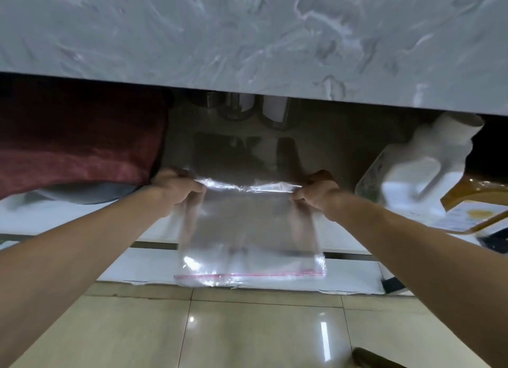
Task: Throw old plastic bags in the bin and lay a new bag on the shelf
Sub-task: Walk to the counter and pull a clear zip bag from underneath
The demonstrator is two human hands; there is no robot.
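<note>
1. The plastic bag (248, 230), clear with a red strip near its lower edge, hung in front of the shelf (330, 153), its top edge level with the shelf's front lip and stretched flat between two hands
2. The left hand (176, 187) gripped the bag's upper left corner; its fingers (196, 189) were curled and pressed together, pinching the film
3. The right hand (319, 191) gripped the upper right corner, its fingers curled in a matching pinch
4. The film hung below the fingers, limp and wrinkled along the top; it was judged very light, soft and slippery, best held by both top corners so it would spread flat
5. Left of the shelf's bare middle lay a red cloth (79, 147); right of it stood a white bottle (428, 158); above it ran a grey marbled counter (247, 37)
</note>
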